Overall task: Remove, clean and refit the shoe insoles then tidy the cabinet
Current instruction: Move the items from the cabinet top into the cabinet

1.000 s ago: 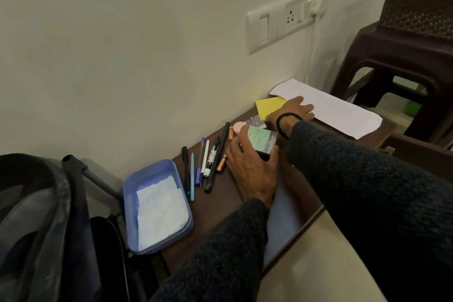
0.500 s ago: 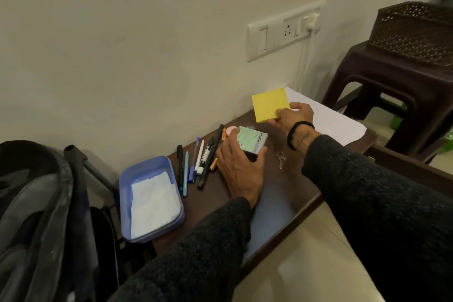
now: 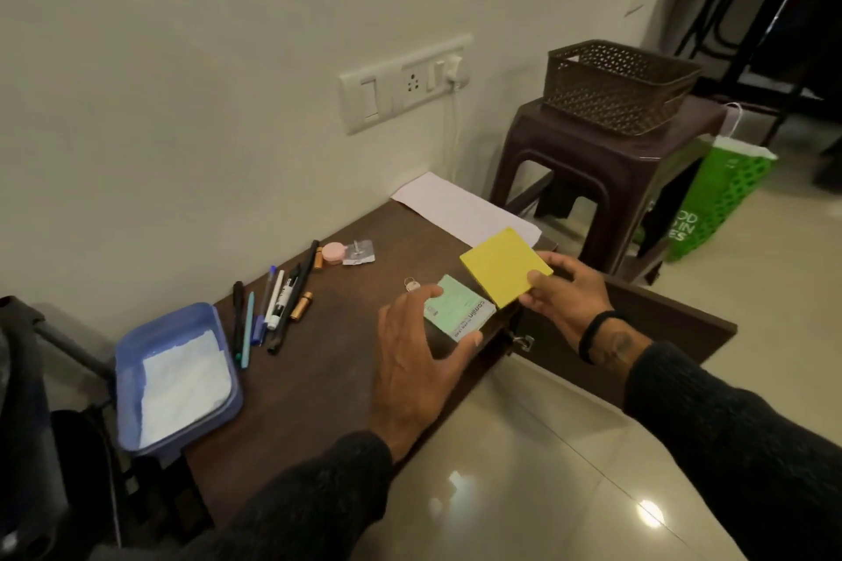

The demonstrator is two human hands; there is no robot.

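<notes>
Hands are both occupied above the near edge of the dark brown worktop [image 3: 328, 378], which is the top of the cabinet. Left hand [image 3: 419, 374] grips a small pale green box [image 3: 458, 310] between thumb and fingers, the box lifted at the worktop's front edge. Right hand [image 3: 569, 296] pinches a yellow pad of sticky notes [image 3: 503, 266] by its near corner, thumb on top, the pad tilted and raised just beside the green box without clearly touching it. A black band [image 3: 592, 330] circles the right wrist. Cabinet door [image 3: 638, 333] stands open below the right hand. On the worktop, a row of pens and markers [image 3: 269, 310] lies side by side near the wall, with two small copper-coloured batteries [image 3: 301, 306] at its right edge. A pink round item [image 3: 333, 252] and a small clear packet [image 3: 359, 251] rest farther back, touching or nearly so. A small key ring [image 3: 411, 285] lies near the left fingertips. A white sheet of paper [image 3: 460, 210] lies at the far end. A blue plastic tub [image 3: 175, 378] holding white cloth or paper overhangs the left end. Beyond, a brown basket [image 3: 615, 87] sits on a dark plastic stool [image 3: 601, 159], beside a green bag [image 3: 720, 200]. Shoes and insoles do not appear in view.
</notes>
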